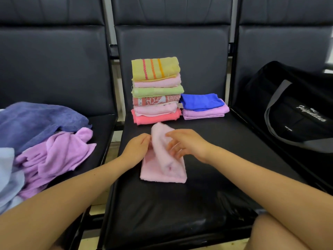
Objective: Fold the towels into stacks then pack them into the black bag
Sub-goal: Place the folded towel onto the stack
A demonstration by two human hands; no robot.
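Towel [163,163], pink, lay half folded on the seat [207,141]; my left hand [137,147] pinched its edge, my right hand [183,143] hovered released. Next, I judged, one more fold, then the stack [155,91].

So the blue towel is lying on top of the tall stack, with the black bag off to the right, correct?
Not quite. The head view shows the blue towel on top of the short stack, resting on a lilac towel; the tall stack is topped by a yellow striped towel. The black bag is indeed off to the right.
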